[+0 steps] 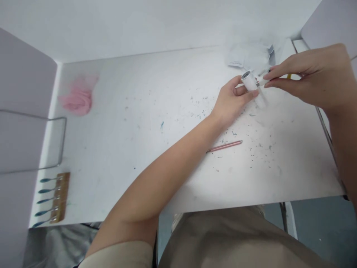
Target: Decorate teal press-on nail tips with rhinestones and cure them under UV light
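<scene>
At the right of the table my left hand [229,97] is closed around a white cylinder [250,81] with a dark round opening at its upper end. A paler, blurred length of it shows below the fingers. My right hand [312,76] pinches a slim white piece with a metal tip [259,83] between thumb and fingers. That tip meets the cylinder's side, or lies just in front of it; I cannot tell which. Something yellow [289,76] shows behind the right fingers. Below the left wrist lies a thin pink rod [225,146], partly behind the forearm.
Clear plastic packets [245,56] lie at the back right. A pink cloth [78,97] is at the back left. Near the front left corner a wooden block [63,197] holds several blue-ended sticks, below a bent wire frame [63,141]. Small dark scraps dot the white table [111,149].
</scene>
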Demonstrator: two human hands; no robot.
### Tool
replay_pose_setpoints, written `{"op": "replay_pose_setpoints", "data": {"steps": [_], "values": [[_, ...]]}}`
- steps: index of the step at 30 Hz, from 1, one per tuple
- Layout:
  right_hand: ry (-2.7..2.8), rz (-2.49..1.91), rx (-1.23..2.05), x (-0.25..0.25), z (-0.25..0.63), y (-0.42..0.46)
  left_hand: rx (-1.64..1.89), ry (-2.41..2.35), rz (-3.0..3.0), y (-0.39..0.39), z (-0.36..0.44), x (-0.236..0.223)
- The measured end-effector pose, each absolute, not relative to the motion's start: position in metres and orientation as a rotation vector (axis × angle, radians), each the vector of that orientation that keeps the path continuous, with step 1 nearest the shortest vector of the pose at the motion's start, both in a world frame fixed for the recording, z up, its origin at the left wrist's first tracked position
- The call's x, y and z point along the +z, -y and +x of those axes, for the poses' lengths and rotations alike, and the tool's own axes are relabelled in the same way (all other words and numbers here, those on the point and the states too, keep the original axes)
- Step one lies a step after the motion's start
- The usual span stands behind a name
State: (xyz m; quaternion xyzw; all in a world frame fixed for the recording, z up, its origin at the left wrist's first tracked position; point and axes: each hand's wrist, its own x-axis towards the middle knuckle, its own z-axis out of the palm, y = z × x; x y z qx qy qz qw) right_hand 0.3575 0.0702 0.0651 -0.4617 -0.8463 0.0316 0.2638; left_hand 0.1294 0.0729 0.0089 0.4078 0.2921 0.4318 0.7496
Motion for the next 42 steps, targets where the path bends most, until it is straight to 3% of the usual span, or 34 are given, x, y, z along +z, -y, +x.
{"op": "replay_pose_setpoints", "data": {"steps": [22,42], "values": [[2.422,-1.208,0.041,0.085,0.355,-0.061,0.942,-0.694,0.973,-0.066,0.129,0.011],[2.630,-1.069,-0.364,0.084,0.349,-0.054,0.916,-0.705,0.998,-0.068,0.127,0.010]]}}
